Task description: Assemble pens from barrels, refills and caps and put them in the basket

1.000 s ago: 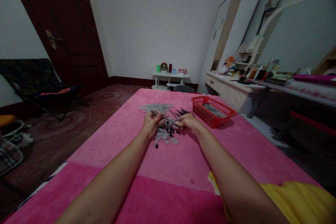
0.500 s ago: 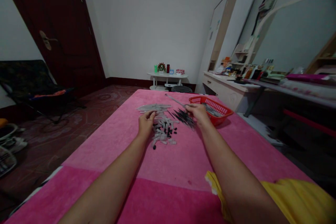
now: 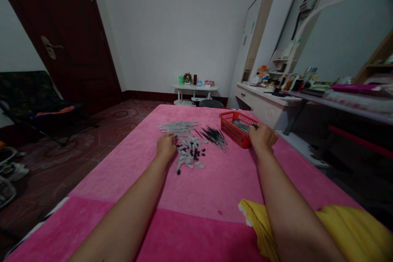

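My left hand (image 3: pixel 166 145) rests closed at the left edge of a loose heap of clear pen caps (image 3: pixel 186 159) and small black plugs (image 3: pixel 203 154). What its fingertips pinch is too small to make out. My right hand (image 3: pixel 263 136) is at the right end of a red plastic basket (image 3: pixel 235 132), fingers curled over the rim. Something dark shows at those fingertips, but I cannot tell what it is. Slim grey pens (image 3: pixel 241 125) lie inside the basket. Behind the caps is a row of clear pen barrels (image 3: pixel 178 127). Dark-tipped pen refills (image 3: pixel 215 136) fan out between caps and basket.
A pink cloth (image 3: pixel 123 180) covers the work surface. Yellow fabric (image 3: pixel 350 229) lies by my right forearm. A white dressing table (image 3: pixel 260 100) stands to the right, a low white table (image 3: pixel 195 87) beyond the far edge, and a folding chair (image 3: pixel 33 98) at left.
My right hand, which held a slim pen above the refills, has moved right to the basket's end. My left hand stays beside the caps, lowered slightly. The view has shifted a little.
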The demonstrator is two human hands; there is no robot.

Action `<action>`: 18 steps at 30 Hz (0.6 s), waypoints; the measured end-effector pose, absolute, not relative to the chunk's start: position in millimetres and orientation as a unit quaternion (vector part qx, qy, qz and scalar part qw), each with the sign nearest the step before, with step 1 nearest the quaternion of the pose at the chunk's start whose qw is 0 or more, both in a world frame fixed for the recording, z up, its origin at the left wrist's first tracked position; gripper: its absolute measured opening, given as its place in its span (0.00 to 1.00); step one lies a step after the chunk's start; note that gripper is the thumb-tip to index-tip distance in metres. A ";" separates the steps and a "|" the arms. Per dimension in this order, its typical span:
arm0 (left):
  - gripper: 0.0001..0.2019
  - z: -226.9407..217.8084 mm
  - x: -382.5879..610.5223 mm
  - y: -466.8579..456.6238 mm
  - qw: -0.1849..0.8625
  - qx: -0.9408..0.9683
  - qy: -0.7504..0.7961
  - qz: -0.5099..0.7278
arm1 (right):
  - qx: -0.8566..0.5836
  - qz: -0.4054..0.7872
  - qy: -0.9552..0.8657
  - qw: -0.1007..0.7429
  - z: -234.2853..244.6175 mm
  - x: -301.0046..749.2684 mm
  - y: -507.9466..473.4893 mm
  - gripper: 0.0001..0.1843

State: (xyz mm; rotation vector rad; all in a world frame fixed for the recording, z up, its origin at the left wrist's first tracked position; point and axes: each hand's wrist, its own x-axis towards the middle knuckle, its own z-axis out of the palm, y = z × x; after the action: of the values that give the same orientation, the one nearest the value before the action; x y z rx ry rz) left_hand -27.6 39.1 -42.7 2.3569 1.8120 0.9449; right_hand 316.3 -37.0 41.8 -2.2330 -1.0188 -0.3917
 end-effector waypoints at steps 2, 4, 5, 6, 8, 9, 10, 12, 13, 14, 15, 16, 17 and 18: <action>0.16 -41.1 -27.2 37.7 -0.001 0.755 0.583 0.300 | -0.848 -0.162 -0.389 0.322 41.3 313.8 -38.0 0.19; 0.16 -39.6 -27.0 36.9 -0.013 0.753 0.587 0.296 | -0.831 -0.199 -0.395 0.339 42.4 309.4 -38.6 0.19; 0.15 -39.0 -26.9 36.7 -0.018 0.753 0.588 0.294 | -0.816 -0.219 -0.404 0.352 43.5 306.0 -38.2 0.19; 0.15 -38.5 -26.8 36.6 -0.023 0.754 0.589 0.292 | -0.797 -0.232 -0.421 0.366 44.8 301.6 -37.2 0.19; 0.13 -37.5 -26.7 36.2 -0.030 0.756 0.587 0.287 | -0.753 -0.225 -0.481 0.387 46.7 289.7 -33.4 0.18; 0.13 -37.0 -26.6 35.7 -0.034 0.758 0.586 0.286 | -0.731 -0.202 -0.524 0.389 46.7 282.4 -30.8 0.18; 0.12 -36.4 -26.6 34.9 -0.037 0.757 0.586 0.286 | -0.713 -0.170 -0.566 0.378 45.6 274.6 -28.3 0.17; 0.12 -35.1 -26.7 32.6 -0.046 0.753 0.589 0.291 | -0.704 -0.095 -0.633 0.308 39.7 258.7 -24.2 0.15; 0.12 -34.3 -26.8 31.3 -0.049 0.749 0.591 0.296 | -0.713 -0.060 -0.650 0.258 35.3 251.4 -23.1 0.14; 0.12 -33.6 -26.8 30.0 -0.051 0.745 0.592 0.302 | -0.725 -0.035 -0.654 0.211 30.3 245.1 -22.7 0.13; 0.12 -33.0 -26.7 28.7 -0.051 0.742 0.593 0.308 | -0.738 -0.018 -0.653 0.169 25.2 239.9 -22.8 0.13; 0.12 -32.4 -26.5 27.7 -0.048 0.738 0.594 0.316 | -0.749 -0.010 -0.649 0.136 20.4 236.0 -23.3 0.14; 0.12 -31.9 -26.1 26.8 -0.044 0.737 0.592 0.323 | -0.756 -0.006 -0.644 0.112 16.5 233.4 -24.0 0.14; 0.13 -31.4 -25.4 26.1 -0.037 0.738 0.589 0.329 | -0.761 -0.006 -0.641 0.096 13.6 232.0 -24.6 0.14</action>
State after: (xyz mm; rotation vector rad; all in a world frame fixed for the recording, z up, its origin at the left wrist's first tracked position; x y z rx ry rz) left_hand -25.4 26.1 -31.4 2.3735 1.8941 1.0591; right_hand 232.0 -24.6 13.6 -2.2557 -1.8986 -0.0177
